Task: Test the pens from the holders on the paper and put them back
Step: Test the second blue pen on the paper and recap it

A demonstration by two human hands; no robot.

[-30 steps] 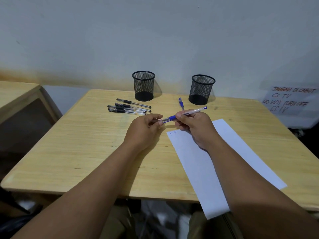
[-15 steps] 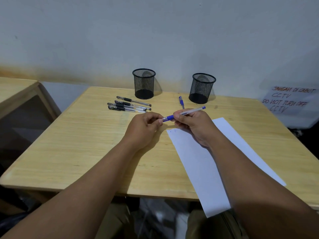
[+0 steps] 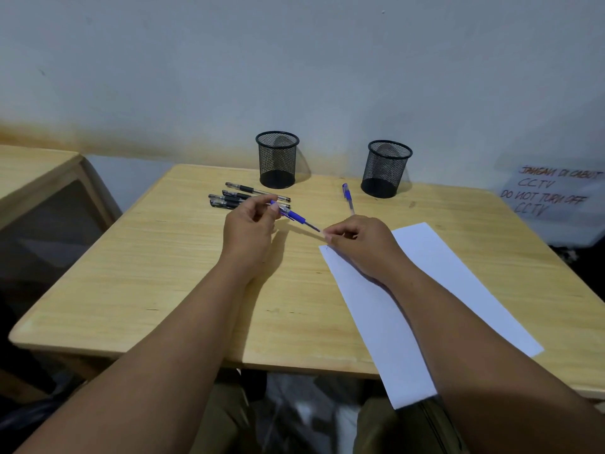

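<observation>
My left hand (image 3: 250,224) grips a blue pen (image 3: 296,217) in its fingertips above the table. The pen slants down to the right, and my right hand (image 3: 358,245) pinches its lower end just above the top corner of the white paper (image 3: 458,290). Several black pens (image 3: 234,199) lie side by side behind my left hand. A second blue pen (image 3: 347,196) lies on the wood between the hands and the right holder. Two black mesh holders stand at the back near the wall, the left holder (image 3: 277,158) and the right holder (image 3: 387,168); both look empty.
The wooden table (image 3: 163,273) ends close to my body, and the paper overhangs that front edge. Another wooden table (image 3: 36,168) stands to the left across a gap. A handwritten CCTV sign (image 3: 553,191) leans at the far right.
The pen swung from pointing up-right to slanting down-right. My left hand moved up and left with it, and my right hand slid to the pen's lower end.
</observation>
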